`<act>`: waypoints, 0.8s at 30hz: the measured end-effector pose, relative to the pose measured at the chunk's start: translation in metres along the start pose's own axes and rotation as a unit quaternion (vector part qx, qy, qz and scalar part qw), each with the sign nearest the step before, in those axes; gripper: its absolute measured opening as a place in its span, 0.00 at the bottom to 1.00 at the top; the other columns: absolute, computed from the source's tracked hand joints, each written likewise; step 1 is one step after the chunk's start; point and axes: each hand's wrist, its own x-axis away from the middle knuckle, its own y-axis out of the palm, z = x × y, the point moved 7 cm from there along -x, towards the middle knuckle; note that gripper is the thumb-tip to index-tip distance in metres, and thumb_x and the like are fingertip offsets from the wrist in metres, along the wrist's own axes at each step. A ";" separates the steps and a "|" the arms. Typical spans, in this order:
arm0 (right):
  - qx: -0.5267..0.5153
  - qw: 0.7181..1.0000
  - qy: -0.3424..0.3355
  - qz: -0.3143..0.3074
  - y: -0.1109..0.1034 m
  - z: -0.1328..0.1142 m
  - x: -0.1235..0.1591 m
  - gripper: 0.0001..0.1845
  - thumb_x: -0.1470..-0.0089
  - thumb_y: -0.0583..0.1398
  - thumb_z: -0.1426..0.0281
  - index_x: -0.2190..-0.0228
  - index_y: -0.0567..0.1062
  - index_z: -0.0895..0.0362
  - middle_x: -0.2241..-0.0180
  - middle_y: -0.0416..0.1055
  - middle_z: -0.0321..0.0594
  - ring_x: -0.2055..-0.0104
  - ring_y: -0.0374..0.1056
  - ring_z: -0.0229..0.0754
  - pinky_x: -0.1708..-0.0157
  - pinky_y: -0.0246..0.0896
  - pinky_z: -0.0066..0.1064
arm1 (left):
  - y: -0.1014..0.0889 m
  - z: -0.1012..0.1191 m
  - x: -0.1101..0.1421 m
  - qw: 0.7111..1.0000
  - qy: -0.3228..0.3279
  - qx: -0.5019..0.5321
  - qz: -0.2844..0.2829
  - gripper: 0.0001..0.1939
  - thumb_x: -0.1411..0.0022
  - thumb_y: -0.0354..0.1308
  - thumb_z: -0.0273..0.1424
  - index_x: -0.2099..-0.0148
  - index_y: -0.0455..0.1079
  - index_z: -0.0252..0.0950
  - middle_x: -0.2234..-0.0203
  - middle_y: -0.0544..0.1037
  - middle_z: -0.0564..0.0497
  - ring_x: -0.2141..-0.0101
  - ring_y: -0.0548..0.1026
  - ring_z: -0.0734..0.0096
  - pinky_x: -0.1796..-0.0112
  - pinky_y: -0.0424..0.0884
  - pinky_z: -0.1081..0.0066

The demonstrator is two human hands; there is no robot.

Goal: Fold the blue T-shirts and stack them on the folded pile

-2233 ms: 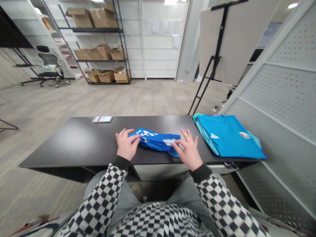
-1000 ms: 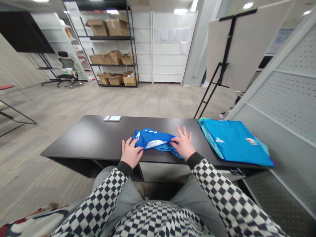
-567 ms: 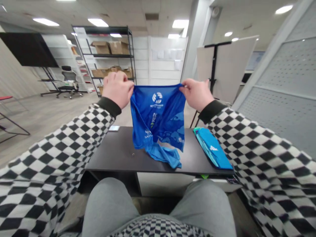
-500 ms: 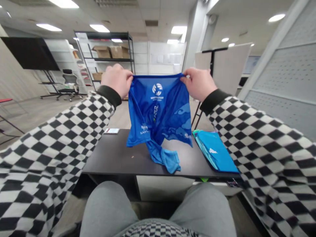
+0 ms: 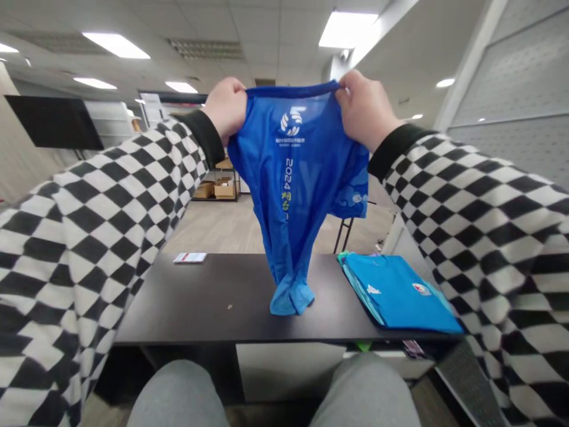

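Observation:
A blue printed sports shirt (image 5: pixel 291 172) hangs stretched between my hands above the desk. Its upper left edge is pinched in my left hand (image 5: pixel 226 107), and its upper right edge in my right hand (image 5: pixel 367 104). White printing and the figure 2024 run down its middle. The lower end narrows to a bunched light-blue part just over or touching the dark desk (image 5: pixel 200 302); which, I cannot tell. To the right on the desk lies a stack of folded blue and turquoise shirts (image 5: pixel 395 290).
A phone-like flat item (image 5: pixel 190 258) lies at the desk's far left. A tiny pale scrap (image 5: pixel 230 306) is on the desktop. Beyond stand shelves with cardboard boxes (image 5: pixel 224 188), a dark screen (image 5: pixel 53 121) at left and a perforated panel (image 5: pixel 511 107) at right.
Both hands have risen with the shirt, which now hangs longer and narrower, showing more of its printed middle. The camera view has tilted upward overhead, showing more ceiling.

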 end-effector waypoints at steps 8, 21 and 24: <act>0.177 0.977 -0.115 0.015 -0.061 -0.004 0.003 0.39 0.17 0.46 0.49 0.43 0.77 0.72 0.46 0.83 0.59 0.37 0.78 0.61 0.40 0.69 0.54 | -0.059 0.048 0.018 0.940 0.198 -0.278 -0.017 0.41 0.24 0.58 0.60 0.39 0.81 0.22 0.56 0.82 0.47 0.43 0.83 0.50 0.42 0.70 0.53; 0.199 0.971 -0.131 -0.002 -0.095 -0.009 -0.010 0.66 0.35 0.35 0.31 0.53 0.83 0.79 0.52 0.83 0.69 0.39 0.78 0.73 0.51 0.67 0.56 | -0.102 0.060 0.004 0.966 0.034 -0.258 -0.009 0.47 0.27 0.53 0.66 0.51 0.83 0.20 0.65 0.79 0.51 0.47 0.85 0.47 0.47 0.73 0.50; 0.171 0.982 -0.077 -0.034 -0.117 -0.004 0.001 0.61 0.39 0.42 0.29 0.59 0.84 0.73 0.58 0.85 0.57 0.46 0.81 0.68 0.56 0.68 0.52 | -0.114 0.055 0.007 0.975 0.005 -0.203 -0.092 0.50 0.33 0.54 0.69 0.44 0.82 0.23 0.65 0.78 0.54 0.48 0.86 0.36 0.54 0.74 0.44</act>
